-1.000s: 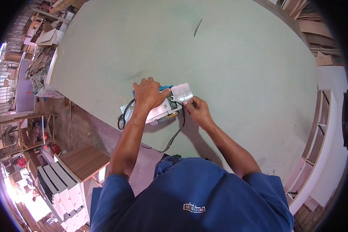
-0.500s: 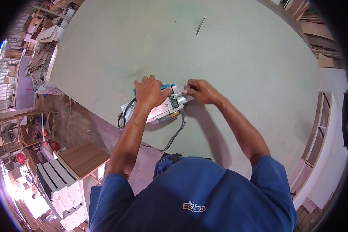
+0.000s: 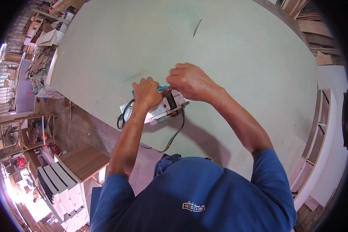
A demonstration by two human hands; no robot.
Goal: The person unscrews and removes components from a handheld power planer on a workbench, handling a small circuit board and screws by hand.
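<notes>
An electric hand planer (image 3: 157,111) lies on the board with its silver metal sole turned up. Part of its teal body shows past my fingers, and a dark cutter block (image 3: 169,101) crosses the sole. My left hand (image 3: 146,92) is wrapped over the planer's far side and holds it down. My right hand (image 3: 191,82) is closed just above the cutter block, its back to the view. A small silver wrench was in its fingers a moment before; the hand now hides it almost wholly.
The planer rests on a broad pale green board (image 3: 251,69). A black cord (image 3: 173,140) curls from the planer toward me. A thin dark pointed piece (image 3: 197,28) lies farther off. White panels with a brown-topped cabinet (image 3: 83,158) stand at lower left, and a shelf frame (image 3: 317,131) at right.
My right hand has swung left and away from me, from beside the cutter block to over its far end. Its wrench has gone from sight. My left hand keeps its hold.
</notes>
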